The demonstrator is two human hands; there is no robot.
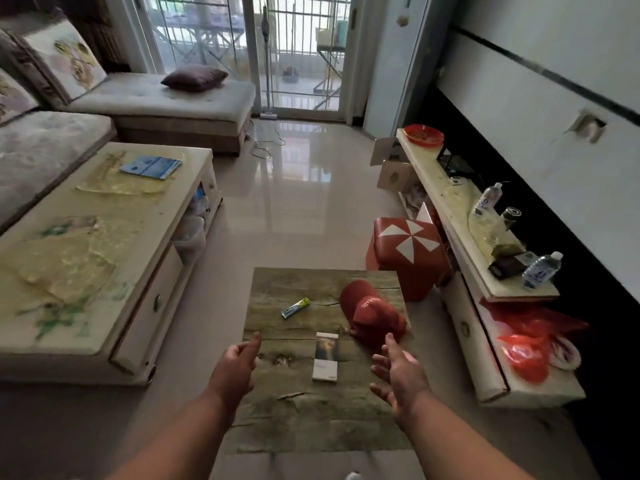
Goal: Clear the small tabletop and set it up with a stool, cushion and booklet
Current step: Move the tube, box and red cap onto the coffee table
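The small wood-patterned tabletop (298,403) lies low in front of me. On it are a red cap (370,310) at the right, a small blue-yellow sachet (295,308) in the middle and a white box (326,356) nearer me. My left hand (239,362) hovers over the table's left edge, fingers loosely extended, holding nothing. My right hand (398,372) hangs over the right side just before the cap, fingers spread, empty. A red-and-white stool (407,252) stands beyond the table's right corner. A blue booklet (151,167) lies on the coffee table. A purple cushion (194,77) rests on the sofa.
A long cream coffee table (86,258) stands to the left before a grey sofa (156,98). Along the right wall runs a low TV cabinet (460,233) with water bottles (542,270), a red bowl (423,135) and red bags (530,344). Glossy tiled floor (301,188) stretches towards the balcony door.
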